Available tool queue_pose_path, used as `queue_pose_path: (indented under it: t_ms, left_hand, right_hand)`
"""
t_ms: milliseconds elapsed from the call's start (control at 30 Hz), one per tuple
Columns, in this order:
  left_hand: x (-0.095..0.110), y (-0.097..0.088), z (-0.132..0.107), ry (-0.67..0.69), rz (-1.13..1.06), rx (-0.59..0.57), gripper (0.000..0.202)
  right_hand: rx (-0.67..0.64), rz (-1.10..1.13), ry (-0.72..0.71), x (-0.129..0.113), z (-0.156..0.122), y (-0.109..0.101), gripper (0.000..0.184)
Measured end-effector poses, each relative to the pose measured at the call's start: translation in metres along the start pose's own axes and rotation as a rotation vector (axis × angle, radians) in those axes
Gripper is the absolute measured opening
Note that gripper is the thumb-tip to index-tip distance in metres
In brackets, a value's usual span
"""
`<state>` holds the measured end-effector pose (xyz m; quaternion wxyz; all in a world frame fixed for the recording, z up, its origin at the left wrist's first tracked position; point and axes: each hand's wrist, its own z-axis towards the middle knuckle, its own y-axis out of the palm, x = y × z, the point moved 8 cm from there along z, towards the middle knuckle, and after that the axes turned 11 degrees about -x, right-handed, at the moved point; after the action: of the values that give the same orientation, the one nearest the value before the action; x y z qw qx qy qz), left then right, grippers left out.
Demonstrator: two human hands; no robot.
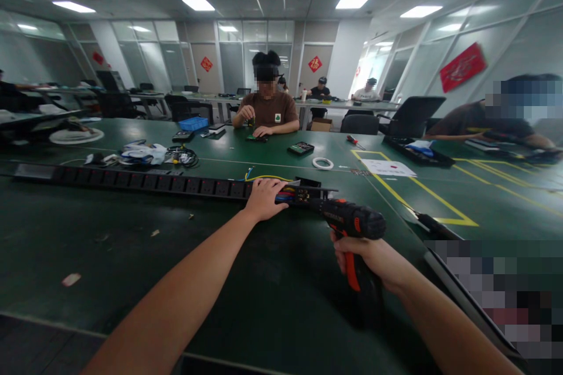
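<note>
A long black power strip with a row of sockets lies across the green table. My left hand is closed over it near its right end, where coloured wires show inside the uncovered housing. My right hand grips a black and orange cordless drill by its handle. The drill points left, its front end at the open end of the strip; whether the bit touches a screw there I cannot tell. A yellow-green wire runs behind my left fingers.
Behind the strip lie bagged parts and cables, a white ring-shaped roll, a screwdriver and a white paper sheet. Across the table a person handles small parts; another person leans in at the right. Small scraps lie front left.
</note>
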<state>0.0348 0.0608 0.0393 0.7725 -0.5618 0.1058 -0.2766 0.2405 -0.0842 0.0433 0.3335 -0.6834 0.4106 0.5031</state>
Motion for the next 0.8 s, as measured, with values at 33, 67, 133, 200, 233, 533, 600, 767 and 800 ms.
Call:
queue_pose_path:
  t_ms: [33,67,133,200,233,533,600,767,800]
  left_hand:
    - [0.0003,-0.0003,-0.0002,0.001,-0.001,0.003,0.064]
    - [0.0004,-0.0005,-0.0004,0.002,-0.001,0.005,0.064]
    - [0.0005,-0.0007,-0.0008,0.002,-0.002,0.009,0.064]
    - [0.0004,-0.0008,-0.0011,0.004,-0.002,0.013,0.063]
    - [0.0004,-0.0007,-0.0011,0.005,-0.002,0.014,0.063]
    - [0.0001,0.0007,-0.0004,0.009,-0.006,0.018,0.064]
    - [-0.0004,0.0009,-0.0003,0.005,0.0,0.018,0.064]
    - [-0.0014,0.0013,0.0,0.003,0.0,0.013,0.066]
    - [-0.0016,0.0014,0.0,0.001,-0.001,0.011,0.066]
  right_hand:
    - [-0.001,0.009,0.001,0.0008,-0.0002,-0.0002,0.019]
    - [-0.001,0.02,-0.001,0.0012,-0.0004,-0.0003,0.02]
    - [0.005,0.032,-0.002,0.0011,-0.0008,-0.0006,0.021]
    - [0.011,0.032,0.009,0.001,-0.001,-0.0005,0.023]
    - [0.011,0.032,0.016,0.001,-0.0009,-0.0003,0.023]
    - [0.001,0.027,0.013,0.0005,0.0006,0.0015,0.024]
    - [0.007,0.017,0.014,0.0003,-0.0002,0.0013,0.022]
    - [-0.004,0.006,0.002,-0.0014,-0.0011,0.0021,0.02]
    - [-0.002,0.011,0.003,-0.0014,-0.0012,0.002,0.02]
